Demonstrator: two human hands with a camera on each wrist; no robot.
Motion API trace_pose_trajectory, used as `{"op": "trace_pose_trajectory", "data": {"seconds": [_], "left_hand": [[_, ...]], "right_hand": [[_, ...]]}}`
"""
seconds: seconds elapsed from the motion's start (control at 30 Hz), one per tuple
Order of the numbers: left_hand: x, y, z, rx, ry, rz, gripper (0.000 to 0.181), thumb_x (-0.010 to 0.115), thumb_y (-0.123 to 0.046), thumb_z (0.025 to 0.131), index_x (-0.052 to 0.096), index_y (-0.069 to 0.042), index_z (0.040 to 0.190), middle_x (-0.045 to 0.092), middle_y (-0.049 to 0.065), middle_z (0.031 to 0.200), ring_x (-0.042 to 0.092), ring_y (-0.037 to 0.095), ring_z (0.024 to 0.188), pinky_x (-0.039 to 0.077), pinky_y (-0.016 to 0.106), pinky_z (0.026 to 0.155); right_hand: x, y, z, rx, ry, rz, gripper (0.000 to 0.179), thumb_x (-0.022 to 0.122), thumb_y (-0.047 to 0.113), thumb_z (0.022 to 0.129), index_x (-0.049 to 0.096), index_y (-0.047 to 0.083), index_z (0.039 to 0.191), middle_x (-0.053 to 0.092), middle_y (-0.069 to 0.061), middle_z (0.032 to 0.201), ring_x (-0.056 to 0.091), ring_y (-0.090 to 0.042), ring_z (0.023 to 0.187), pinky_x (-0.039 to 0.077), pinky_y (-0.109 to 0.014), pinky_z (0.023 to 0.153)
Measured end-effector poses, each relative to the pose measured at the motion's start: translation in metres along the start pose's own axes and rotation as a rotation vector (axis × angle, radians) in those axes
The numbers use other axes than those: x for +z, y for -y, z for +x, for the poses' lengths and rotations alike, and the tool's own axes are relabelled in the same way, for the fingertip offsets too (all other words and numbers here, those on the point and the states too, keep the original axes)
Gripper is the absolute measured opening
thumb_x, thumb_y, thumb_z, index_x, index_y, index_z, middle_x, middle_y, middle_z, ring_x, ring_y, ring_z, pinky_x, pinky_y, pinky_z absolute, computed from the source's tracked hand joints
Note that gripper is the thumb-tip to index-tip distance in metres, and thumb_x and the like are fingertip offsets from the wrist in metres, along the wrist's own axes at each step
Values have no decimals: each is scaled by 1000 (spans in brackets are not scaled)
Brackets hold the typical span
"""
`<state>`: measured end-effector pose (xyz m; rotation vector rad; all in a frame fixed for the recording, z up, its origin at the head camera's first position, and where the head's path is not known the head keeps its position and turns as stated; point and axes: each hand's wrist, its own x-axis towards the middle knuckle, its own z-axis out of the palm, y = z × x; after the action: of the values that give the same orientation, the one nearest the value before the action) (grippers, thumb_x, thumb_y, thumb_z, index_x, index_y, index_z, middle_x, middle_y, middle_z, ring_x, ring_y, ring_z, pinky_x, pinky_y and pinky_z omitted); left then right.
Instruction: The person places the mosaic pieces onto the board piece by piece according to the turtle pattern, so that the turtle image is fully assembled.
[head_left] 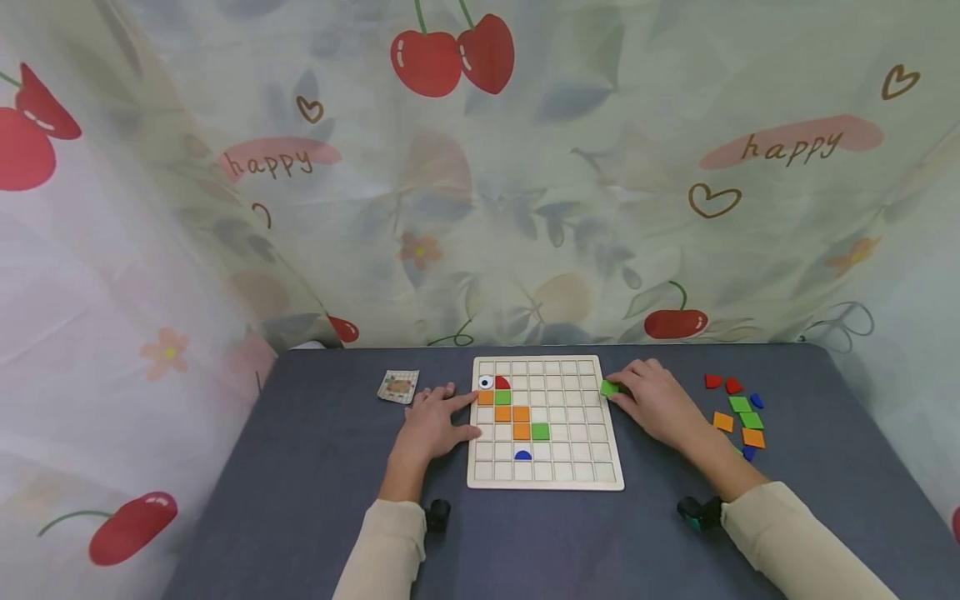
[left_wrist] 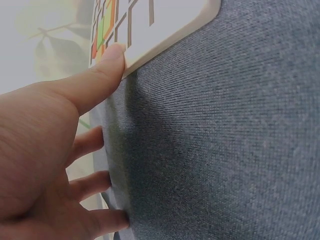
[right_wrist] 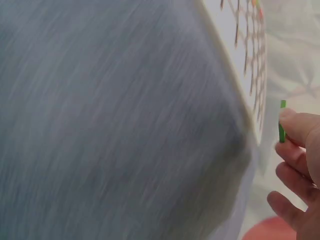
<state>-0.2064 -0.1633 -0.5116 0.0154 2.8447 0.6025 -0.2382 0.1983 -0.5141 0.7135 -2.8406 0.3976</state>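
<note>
A pale gridded board [head_left: 573, 467] lies on the dark table, with orange and green square tiles, a red quarter-round, a blue half-round and an eye tile in its cells. My left hand [head_left: 431, 425] rests at the board's left edge, thumb and index finger spread and touching the rim; in the left wrist view the thumb [left_wrist: 102, 72] lies on that rim. Beyond the board's right edge, my right hand [head_left: 656, 400] pinches a green square tile [head_left: 609, 388] between thumb and fingers. The right wrist view shows this tile [right_wrist: 282, 122] edge-on, held off the table.
A small printed card [head_left: 397, 387] lies left of the board. Loose tiles lie to the right, among them an orange square [head_left: 753, 438], a green square [head_left: 751, 420] and a red piece [head_left: 713, 381]. A patterned curtain [head_left: 525, 208] hangs behind the table.
</note>
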Motion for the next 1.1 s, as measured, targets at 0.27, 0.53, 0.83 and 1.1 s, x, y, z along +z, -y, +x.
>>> {"op": "trace_pose_trajectory", "data": {"seconds": [0.27,0.53,0.83,1.1], "left_hand": [[-1,0,1,0,-1,6,67,79,-46,87,53,-37,149,39,10,165,24,47,154,23,75,118],[-1,1,0,5,10,-1,67,78,-46,88,53,-37,149,37,10,165,22,47,155,22,75,119],[-1,2,0,7,14,0,67,77,-47,88,52,-37,150,37,10,165,23,47,155,23,75,118],[0,1,0,4,11,-2,67,78,-46,88,52,-37,149,38,9,165,23,48,155,22,75,118]], "right_hand": [[7,44,18,-31,58,123,29,78,25,91,77,11,116,72,-4,108,57,-22,98,52,-40,85],[26,73,28,-94,83,144,27,80,30,89,79,16,112,70,2,101,58,-16,92,52,-34,81],[37,82,34,-112,79,91,26,80,31,89,79,17,110,67,3,98,57,-15,92,51,-33,82],[37,82,32,-93,109,118,25,79,29,91,79,16,112,65,3,100,54,-15,92,50,-33,82]]}}
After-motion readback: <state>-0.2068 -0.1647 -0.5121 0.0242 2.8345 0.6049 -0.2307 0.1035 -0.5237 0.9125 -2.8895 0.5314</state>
